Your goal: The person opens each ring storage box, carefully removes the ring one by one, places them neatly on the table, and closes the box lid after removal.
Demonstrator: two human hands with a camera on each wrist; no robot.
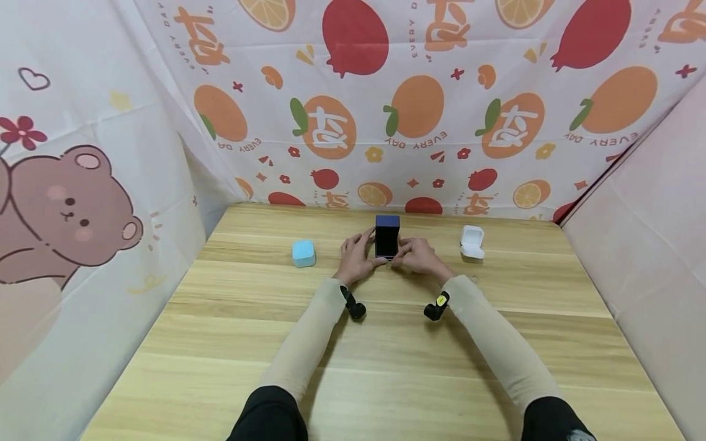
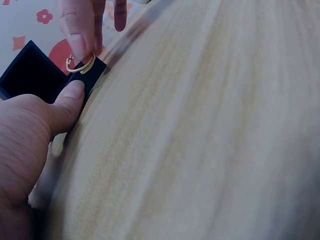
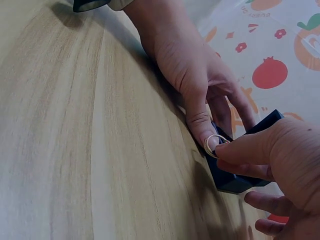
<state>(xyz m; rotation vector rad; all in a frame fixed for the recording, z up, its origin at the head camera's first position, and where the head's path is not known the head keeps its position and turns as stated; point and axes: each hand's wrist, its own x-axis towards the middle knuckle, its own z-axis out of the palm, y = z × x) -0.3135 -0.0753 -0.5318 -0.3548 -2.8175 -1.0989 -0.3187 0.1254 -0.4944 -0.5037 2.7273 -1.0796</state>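
A dark blue jewelry box stands with its lid raised at the back middle of the table. My left hand grips it from the left, the thumb against its front and the other fingers along its side. From the other side, my right hand pinches a gold ring between thumb and index finger. In the left wrist view, the ring is right at the box's front part, its band upright. The box's slot is partly hidden behind the fingers.
A light blue box sits to the left on the wooden table. On the right stands an open white ring box, with a small ring lying in front of it. A fruit-print cloth hangs behind the table.
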